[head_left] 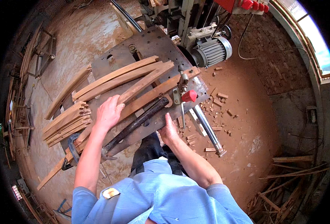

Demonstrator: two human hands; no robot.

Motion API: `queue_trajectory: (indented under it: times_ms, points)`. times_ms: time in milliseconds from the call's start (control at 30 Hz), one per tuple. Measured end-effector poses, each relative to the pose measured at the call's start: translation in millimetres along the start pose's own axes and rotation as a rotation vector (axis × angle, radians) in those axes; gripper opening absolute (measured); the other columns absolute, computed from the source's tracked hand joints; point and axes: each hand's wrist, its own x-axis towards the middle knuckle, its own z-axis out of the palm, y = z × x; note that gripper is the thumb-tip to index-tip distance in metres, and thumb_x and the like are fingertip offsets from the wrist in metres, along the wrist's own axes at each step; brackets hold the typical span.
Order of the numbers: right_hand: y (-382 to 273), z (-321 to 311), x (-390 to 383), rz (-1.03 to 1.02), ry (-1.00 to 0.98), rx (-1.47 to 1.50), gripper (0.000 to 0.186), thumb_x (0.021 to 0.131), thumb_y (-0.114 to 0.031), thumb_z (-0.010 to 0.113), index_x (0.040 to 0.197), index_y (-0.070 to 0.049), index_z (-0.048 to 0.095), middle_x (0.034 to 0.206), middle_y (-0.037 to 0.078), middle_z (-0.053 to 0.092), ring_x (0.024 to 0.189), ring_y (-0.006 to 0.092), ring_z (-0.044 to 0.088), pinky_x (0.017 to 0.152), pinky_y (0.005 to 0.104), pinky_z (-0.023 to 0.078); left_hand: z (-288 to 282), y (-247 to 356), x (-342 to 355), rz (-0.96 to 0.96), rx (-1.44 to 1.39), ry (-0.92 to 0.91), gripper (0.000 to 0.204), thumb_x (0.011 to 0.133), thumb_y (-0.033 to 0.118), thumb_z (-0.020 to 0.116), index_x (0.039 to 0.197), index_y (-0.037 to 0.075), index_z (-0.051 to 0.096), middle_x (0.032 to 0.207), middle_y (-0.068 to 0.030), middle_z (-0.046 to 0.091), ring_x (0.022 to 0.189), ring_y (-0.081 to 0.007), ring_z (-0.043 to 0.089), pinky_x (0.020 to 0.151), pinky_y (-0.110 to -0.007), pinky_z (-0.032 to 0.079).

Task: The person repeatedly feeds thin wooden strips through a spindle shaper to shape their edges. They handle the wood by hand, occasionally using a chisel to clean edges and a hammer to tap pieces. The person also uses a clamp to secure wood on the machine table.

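Observation:
My left hand (pixel 109 111) is closed around a curved wooden strip (pixel 145 81), which slants over the metal table (pixel 116 48). Beside the table's near edge is my right hand (pixel 169 131), its thumb stretched out and apart; the fingers are partly hidden by the edge. A long wooden rail (pixel 154 92) lies along the table below the strip, with a toggle clamp with a red handle (pixel 189 96) at its right end. In front of the rail lies a dark metal bar (pixel 135 121). A dark C-clamp (pixel 72 147) grips the table's left end.
More curved strips (pixel 114 76) and a stack of notched wooden pieces (pixel 66 123) lie on the table's left part. An electric motor (pixel 214 51) stands behind it. Offcuts (pixel 221 96) litter the dusty floor on the right, below a steel rod (pixel 208 128); scrap wood (pixel 284 190) is heaped farther right.

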Motion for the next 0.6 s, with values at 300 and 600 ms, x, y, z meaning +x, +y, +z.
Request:
queue_trajectory:
  times_ms: [300, 600]
  points:
    - [-4, -25, -13, 0.233, 0.055, -0.173, 0.079, 0.089, -0.068, 0.046, 0.141, -0.007, 0.041, 0.137, 0.01, 0.053, 0.128, 0.0309, 0.046, 0.113, 0.0455, 0.028, 46, 47, 53, 0.085, -0.069, -0.104, 0.035, 0.089, 0.028, 0.057, 0.116, 0.006, 0.058, 0.109, -0.0151, 0.064, 0.1, -0.0338, 0.063, 0.085, -0.045, 0.052]
    - [-17, -10, -42, 0.335, 0.02, -0.138, 0.076, 0.093, -0.065, 0.041, 0.145, -0.01, 0.034, 0.144, 0.01, 0.044, 0.132, 0.0295, 0.042, 0.113, 0.0486, 0.029, 59, 79, 77, 0.128, -0.273, -0.052, 0.029, 0.088, 0.026, 0.061, 0.1, -0.001, 0.057, 0.098, -0.022, 0.063, 0.091, -0.0354, 0.064, 0.073, -0.047, 0.054]
